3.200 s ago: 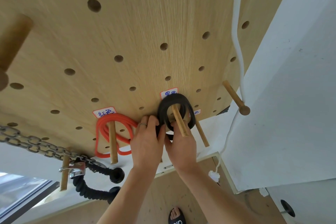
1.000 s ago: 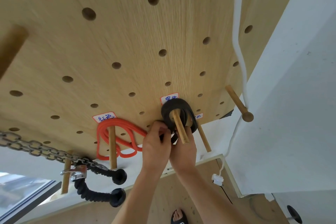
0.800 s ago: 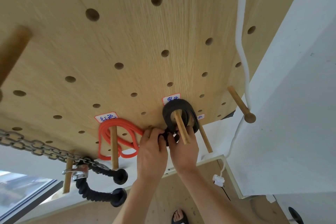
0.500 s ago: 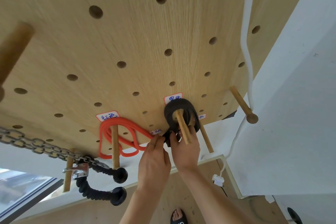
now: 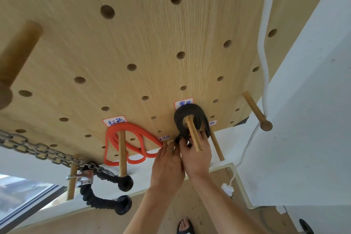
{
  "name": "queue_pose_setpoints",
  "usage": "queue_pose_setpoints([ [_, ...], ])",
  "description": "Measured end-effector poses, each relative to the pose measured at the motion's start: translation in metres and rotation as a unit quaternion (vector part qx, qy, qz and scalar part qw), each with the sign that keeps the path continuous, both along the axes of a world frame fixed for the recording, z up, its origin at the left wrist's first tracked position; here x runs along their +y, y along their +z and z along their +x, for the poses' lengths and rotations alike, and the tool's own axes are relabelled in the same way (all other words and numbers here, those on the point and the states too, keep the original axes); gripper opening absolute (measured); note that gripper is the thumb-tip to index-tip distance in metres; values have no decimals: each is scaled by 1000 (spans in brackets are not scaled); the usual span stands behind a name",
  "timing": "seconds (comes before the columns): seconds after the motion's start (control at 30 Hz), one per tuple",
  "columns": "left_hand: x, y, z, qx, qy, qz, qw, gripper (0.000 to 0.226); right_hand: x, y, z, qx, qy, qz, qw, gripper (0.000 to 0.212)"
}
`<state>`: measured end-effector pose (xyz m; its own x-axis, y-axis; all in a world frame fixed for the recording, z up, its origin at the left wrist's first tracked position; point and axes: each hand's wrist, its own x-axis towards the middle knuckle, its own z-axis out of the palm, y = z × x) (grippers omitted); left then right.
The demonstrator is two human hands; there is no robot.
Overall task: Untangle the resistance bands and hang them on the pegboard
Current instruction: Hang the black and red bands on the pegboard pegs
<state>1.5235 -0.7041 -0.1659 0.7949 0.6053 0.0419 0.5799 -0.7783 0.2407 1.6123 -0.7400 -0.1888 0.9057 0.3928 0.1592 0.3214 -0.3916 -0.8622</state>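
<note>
Now black band (image 5: 190, 118) hangs looped, long axis down the pegboard (image 5: 144, 40).

Around the black band's peg (image 5: 193, 135) my way is tight: my left hand (image 5: 167, 167) and right hand (image 5: 197, 159) crowd beneath it, another peg (image 5: 216, 146) juts just right, the red band (image 5: 125, 144) loops left. Above it, bare pegboard (image 5: 152, 43) lies open.

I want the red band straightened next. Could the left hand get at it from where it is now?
Probably yes: the left hand sits just right of the red band, whose loops hang exposed on their peg, though it is busy with the black band.
</note>
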Motion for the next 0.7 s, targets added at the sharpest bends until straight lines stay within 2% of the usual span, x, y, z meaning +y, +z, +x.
queue_pose_setpoints([
  [0.13, 11, 7, -4, -63, 60, -41, 995, 41, -1, 0, -2, -15, -7, -18, 1000, 15],
  [0.23, 16, 28, -2, -127, 91, -67, 985, 13, 1, 1, -4, -21, -14, -10, 1000, 17],
  [0.33, 16, 43, 5, -149, 98, -65, 982, 17, 2, 0, -6, -46, -5, -2, 999, 11],
  [0.5, 23, 46, 15, -107, 122, -21, 986, 26, 0, -2, -12, -33, 27, -20, 999, 28],
  [0.57, 22, 45, 16, -99, 127, -9, 987, 25, -2, 0, -12, -32, 35, -8, 999, 25],
  [0.7, 24, 44, 11, -126, 137, -18, 982, 25, -13, 3, -12, -41, 63, 24, 997, 31],
])
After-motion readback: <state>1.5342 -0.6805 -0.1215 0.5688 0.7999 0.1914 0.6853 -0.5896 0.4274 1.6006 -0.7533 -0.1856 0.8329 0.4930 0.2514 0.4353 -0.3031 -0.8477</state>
